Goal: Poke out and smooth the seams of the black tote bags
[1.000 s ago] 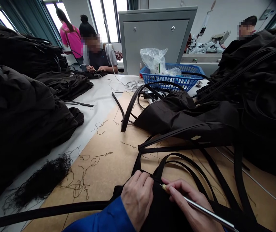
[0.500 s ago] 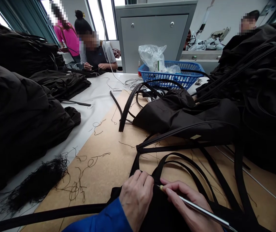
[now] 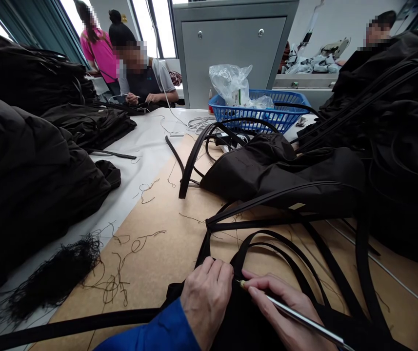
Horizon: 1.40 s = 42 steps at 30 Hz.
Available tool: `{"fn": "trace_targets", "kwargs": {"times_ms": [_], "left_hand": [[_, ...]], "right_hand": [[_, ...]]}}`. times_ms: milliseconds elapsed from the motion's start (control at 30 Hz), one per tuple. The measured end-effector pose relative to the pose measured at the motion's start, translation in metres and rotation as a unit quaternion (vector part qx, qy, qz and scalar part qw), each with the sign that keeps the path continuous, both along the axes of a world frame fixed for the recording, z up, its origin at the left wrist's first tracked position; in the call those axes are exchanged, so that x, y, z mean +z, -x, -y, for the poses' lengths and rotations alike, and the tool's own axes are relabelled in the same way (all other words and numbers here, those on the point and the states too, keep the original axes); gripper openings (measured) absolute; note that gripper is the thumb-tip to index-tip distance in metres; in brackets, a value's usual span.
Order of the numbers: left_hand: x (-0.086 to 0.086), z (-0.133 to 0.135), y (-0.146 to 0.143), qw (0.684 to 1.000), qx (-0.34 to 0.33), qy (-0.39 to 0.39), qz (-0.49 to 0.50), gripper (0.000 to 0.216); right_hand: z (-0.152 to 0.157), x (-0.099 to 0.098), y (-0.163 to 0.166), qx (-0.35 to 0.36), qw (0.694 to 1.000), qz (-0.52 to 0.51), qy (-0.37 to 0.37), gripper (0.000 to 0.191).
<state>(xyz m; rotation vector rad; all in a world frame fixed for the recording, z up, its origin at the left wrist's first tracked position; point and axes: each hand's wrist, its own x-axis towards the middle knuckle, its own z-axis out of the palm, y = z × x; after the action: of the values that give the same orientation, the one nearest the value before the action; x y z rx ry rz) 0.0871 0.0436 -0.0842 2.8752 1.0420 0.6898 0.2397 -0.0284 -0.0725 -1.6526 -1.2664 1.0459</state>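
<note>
My left hand (image 3: 209, 297) is closed at the bottom centre, its curled fingers gripping black fabric (image 3: 243, 321) with webbing straps. Between thumb and fingers, my right hand (image 3: 285, 307) holds a slim silver pen-shaped tool (image 3: 306, 322) with a brass-coloured collar and a fine point. That point meets or nearly meets the fabric just right of my left knuckles; contact is too small to make out. Black straps (image 3: 285, 239) loop up behind my right hand, and another strap (image 3: 69, 324) runs off to the left. My left fingertips are hidden.
Dark fabric heaps stand left (image 3: 36, 185) and right (image 3: 406, 161). A dark bag (image 3: 267, 168) lies ahead on the brown board (image 3: 150, 265). Cut threads (image 3: 55, 273) form a clump at left. Beyond are a blue basket (image 3: 238, 117), a grey cabinet (image 3: 234, 53) and a seated co-worker (image 3: 143, 78).
Both hands keep nearly the same pose, with the tool tip still beside my left knuckles. The whole view has shifted very slightly.
</note>
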Motion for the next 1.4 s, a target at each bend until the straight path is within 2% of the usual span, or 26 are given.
{"fn": "trace_targets", "kwargs": {"times_ms": [867, 967, 1067, 1133, 1233, 1300, 1400], "left_hand": [[0.001, 0.001, -0.001, 1.0, 0.001, 0.008, 0.02, 0.024], [0.003, -0.002, 0.001, 0.999, -0.005, 0.036, 0.027, 0.025], [0.012, -0.015, 0.009, 0.995, 0.006, 0.066, 0.076, 0.023], [0.022, -0.027, 0.017, 0.993, 0.049, 0.02, 0.103, 0.024], [0.035, -0.035, 0.027, 0.988, 0.108, -0.083, 0.074, 0.035], [0.038, -0.028, 0.029, 0.992, 0.08, -0.081, 0.058, 0.037], [0.032, -0.009, 0.026, 0.999, 0.006, -0.024, 0.044, 0.032]], "right_hand": [[0.0, 0.001, 0.0, 0.001, 1.0, 0.024, -0.015, 0.021], [0.0, 0.0, 0.0, 0.002, 1.0, 0.017, -0.007, 0.023], [0.0, -0.001, 0.0, -0.009, 1.0, 0.004, 0.025, 0.027], [0.001, -0.001, 0.0, -0.018, 0.999, -0.008, 0.049, 0.029], [0.001, 0.0, 0.0, -0.024, 0.998, -0.02, 0.058, 0.03], [0.002, 0.001, 0.0, -0.028, 0.998, -0.021, 0.052, 0.03], [0.002, 0.0, 0.0, -0.035, 0.999, -0.013, 0.039, 0.031]]}}
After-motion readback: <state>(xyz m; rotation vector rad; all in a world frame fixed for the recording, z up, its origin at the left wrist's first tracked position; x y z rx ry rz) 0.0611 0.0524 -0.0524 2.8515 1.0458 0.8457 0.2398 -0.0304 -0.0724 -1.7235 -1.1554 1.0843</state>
